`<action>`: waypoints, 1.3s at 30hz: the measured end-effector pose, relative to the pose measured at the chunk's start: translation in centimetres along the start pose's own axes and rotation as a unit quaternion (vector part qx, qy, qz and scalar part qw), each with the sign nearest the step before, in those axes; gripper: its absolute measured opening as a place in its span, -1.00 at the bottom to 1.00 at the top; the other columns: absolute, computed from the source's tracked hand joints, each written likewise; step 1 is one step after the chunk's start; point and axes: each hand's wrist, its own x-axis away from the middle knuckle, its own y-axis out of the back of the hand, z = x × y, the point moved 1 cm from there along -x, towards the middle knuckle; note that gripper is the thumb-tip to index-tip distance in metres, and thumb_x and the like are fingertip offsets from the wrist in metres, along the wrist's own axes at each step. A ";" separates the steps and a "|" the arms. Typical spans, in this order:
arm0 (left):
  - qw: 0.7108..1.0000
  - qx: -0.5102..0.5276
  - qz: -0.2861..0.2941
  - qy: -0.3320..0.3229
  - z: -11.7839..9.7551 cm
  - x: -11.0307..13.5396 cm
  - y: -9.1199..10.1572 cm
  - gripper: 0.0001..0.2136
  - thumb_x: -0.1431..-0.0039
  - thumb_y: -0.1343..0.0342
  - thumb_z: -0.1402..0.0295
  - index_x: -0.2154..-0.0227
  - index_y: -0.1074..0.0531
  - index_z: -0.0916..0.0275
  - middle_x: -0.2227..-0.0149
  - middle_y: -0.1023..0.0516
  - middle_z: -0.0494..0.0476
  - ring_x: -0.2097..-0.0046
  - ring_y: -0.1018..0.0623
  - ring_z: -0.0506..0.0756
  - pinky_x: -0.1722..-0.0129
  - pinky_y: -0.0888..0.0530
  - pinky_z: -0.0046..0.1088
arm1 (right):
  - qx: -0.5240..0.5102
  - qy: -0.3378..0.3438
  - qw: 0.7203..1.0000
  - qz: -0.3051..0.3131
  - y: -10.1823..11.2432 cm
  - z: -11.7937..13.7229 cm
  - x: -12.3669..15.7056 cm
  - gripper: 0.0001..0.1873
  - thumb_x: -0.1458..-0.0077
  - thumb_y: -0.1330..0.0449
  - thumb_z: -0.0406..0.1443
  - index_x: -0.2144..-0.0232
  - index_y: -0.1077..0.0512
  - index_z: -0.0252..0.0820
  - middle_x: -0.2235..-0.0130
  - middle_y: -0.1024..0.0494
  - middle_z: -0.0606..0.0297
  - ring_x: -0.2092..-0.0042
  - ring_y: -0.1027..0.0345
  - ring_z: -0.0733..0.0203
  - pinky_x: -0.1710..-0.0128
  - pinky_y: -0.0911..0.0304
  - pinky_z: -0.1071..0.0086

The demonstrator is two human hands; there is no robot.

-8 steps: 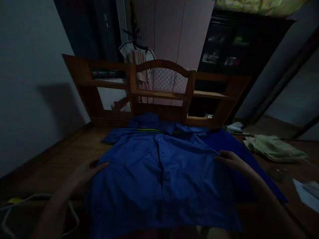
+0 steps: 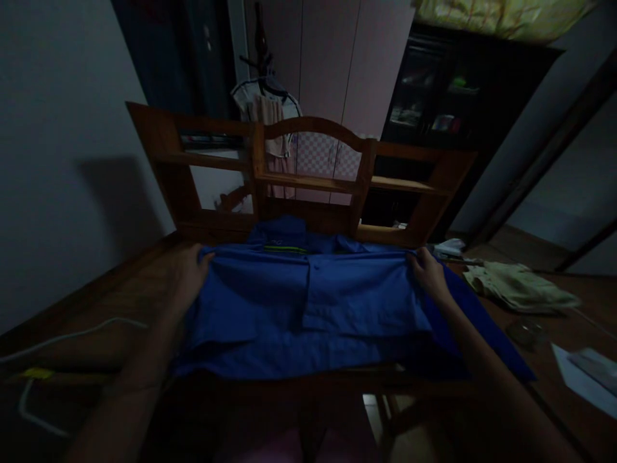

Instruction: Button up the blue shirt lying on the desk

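Note:
A blue buttoned shirt [image 2: 270,296] is stretched between my two hands over the wooden desk. My left hand [image 2: 190,273] is closed on its left side, and my right hand [image 2: 428,273] pinches the right side at about the same height. Cloth hangs down from the taut line between them, with the lower hem near the desk's front edge. Beyond that line, the shirt's upper part with a yellow-green stripe [image 2: 284,249] lies against the shelf. A darker blue cloth [image 2: 501,347] sits under and right of my right hand.
A wooden shelf rack [image 2: 308,183] stands along the back. On the right are a folded pale green cloth [image 2: 523,283], a clear glass [image 2: 525,333] and papers [image 2: 588,379]. A white cable [image 2: 72,334] runs across the left side. Below the front edge stands a stool [image 2: 409,418].
Both hands have moved away from me, toward the shelf, carrying the shirt's sides along. The shirt front has folded up, and its hem has drawn back from near me.

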 end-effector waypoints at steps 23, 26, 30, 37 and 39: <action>0.728 0.612 0.305 0.049 -19.1 14.5 -8.1 -0.69 -0.10 -0.07 0.15 0.28 -0.46 0.32 0.34 -0.55 0.13 0.31 -0.52 0.07 0.32 -0.42 -0.49 | -0.300 0.191 0.918 0.176 -6.3 16.1 15.1 -0.40 0.00 -0.29 -0.28 -0.09 -0.22 -0.04 0.02 -0.34 0.22 0.06 -0.30 0.16 0.10 -0.29 0.32; 0.698 0.630 0.331 0.082 -19.2 14.8 -7.5 -0.67 -0.12 -0.05 0.10 0.32 -0.46 0.32 0.38 -0.54 0.12 0.37 -0.52 0.06 0.36 -0.42 -0.49 | -0.323 0.164 0.922 0.137 -6.8 15.2 15.8 -0.34 0.04 -0.32 -0.29 -0.10 -0.18 -0.06 0.01 -0.34 0.21 0.02 -0.27 0.13 0.06 -0.27 0.29; 0.724 0.612 0.314 0.055 -18.7 14.8 -7.6 -0.68 -0.17 0.00 0.17 0.20 -0.47 0.32 0.31 -0.57 0.16 0.33 -0.54 0.08 0.30 -0.44 -0.44 | -0.346 0.137 0.921 0.119 -7.4 14.3 16.0 -0.72 -0.08 -0.20 -0.33 0.12 -0.30 -0.11 0.19 -0.38 0.26 0.23 -0.32 0.23 0.25 -0.29 0.37; 0.925 0.309 0.168 -0.141 -17.6 14.4 -7.2 -0.75 -0.19 0.06 0.43 0.15 -0.47 0.18 0.13 -0.50 0.14 0.08 -0.48 0.10 0.03 -0.36 -0.39 | -0.338 0.070 0.933 0.106 -7.3 13.7 15.7 -0.88 -0.16 -0.15 -0.24 0.32 -0.33 -0.17 0.36 -0.41 0.33 0.33 -0.32 0.26 0.30 -0.24 0.42; 0.939 0.239 0.176 -0.173 -17.2 14.3 -7.6 -0.74 -0.15 0.01 0.48 0.14 -0.46 0.17 0.15 -0.48 0.14 0.10 -0.48 0.10 0.07 -0.38 -0.41 | -0.335 0.040 0.937 0.088 -7.4 13.5 15.8 -0.86 -0.15 -0.15 -0.22 0.32 -0.32 -0.18 0.39 -0.41 0.34 0.36 -0.31 0.27 0.34 -0.23 0.43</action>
